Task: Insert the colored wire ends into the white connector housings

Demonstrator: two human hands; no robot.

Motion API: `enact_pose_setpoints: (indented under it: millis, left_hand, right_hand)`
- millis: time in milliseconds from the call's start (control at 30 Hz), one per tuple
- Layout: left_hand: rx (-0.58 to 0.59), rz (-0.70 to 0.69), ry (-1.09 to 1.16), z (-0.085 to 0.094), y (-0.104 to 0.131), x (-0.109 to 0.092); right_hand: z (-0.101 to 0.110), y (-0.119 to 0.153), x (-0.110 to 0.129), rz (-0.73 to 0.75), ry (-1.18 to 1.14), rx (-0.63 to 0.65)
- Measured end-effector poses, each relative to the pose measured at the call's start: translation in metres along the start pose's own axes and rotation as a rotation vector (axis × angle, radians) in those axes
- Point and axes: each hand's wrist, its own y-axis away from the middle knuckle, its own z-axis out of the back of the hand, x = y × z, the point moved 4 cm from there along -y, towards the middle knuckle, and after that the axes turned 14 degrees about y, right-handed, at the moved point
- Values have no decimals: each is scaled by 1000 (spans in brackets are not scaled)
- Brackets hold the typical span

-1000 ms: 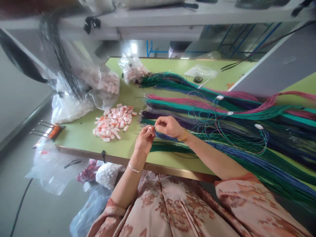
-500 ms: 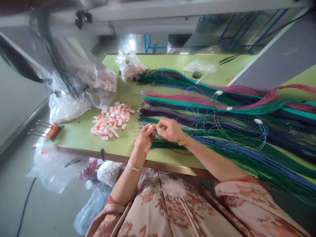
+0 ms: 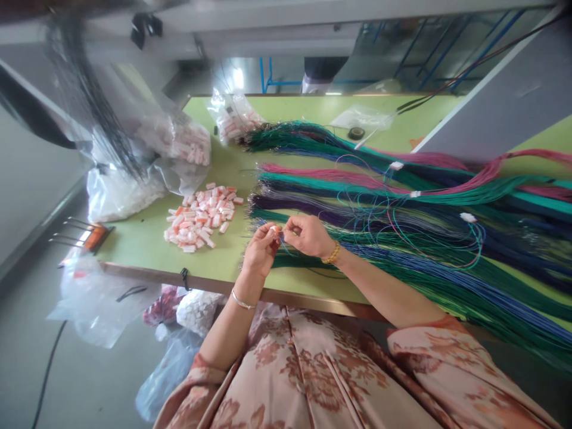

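Note:
Between the fingertips of my left hand [image 3: 260, 250] is a small white and orange connector housing [image 3: 276, 230]. My right hand [image 3: 309, 235] pinches a thin wire right beside it; the wire's tip is too small to make out. Both hands meet over the near side of the table. Left of them lies a loose pile of white and orange connector housings [image 3: 203, 217]. Behind and to the right, long bundles of green, blue, purple and pink wires [image 3: 357, 205] stretch across the table, their terminal ends toward the left.
Clear bags of housings [image 3: 235, 116] stand at the back left, near a white plastic bag [image 3: 120, 193]. A black tape roll [image 3: 356, 133] lies at the back. An orange holder with metal prongs [image 3: 92, 236] sits at the left edge. A grey panel [image 3: 496, 101] rises at right.
Both hands keep almost the same place and grip. The whole view has shifted very slightly; nothing else has visibly moved.

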Motion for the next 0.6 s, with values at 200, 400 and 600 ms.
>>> enact_pose_setpoints:
  millis: [200,400,600]
  left_hand:
    - [14,-29,-32,0,-1,-1]
    - [10,-83,-60,-1,-1,-1]
    - [-18,-190,-106,-1,0,3]
  right_hand:
    - [-5,0,-4,-24,-63,28]
    - [-6,-2,-6,-15,-97,30]
    - [-10,-1,-5,36,-94,48]
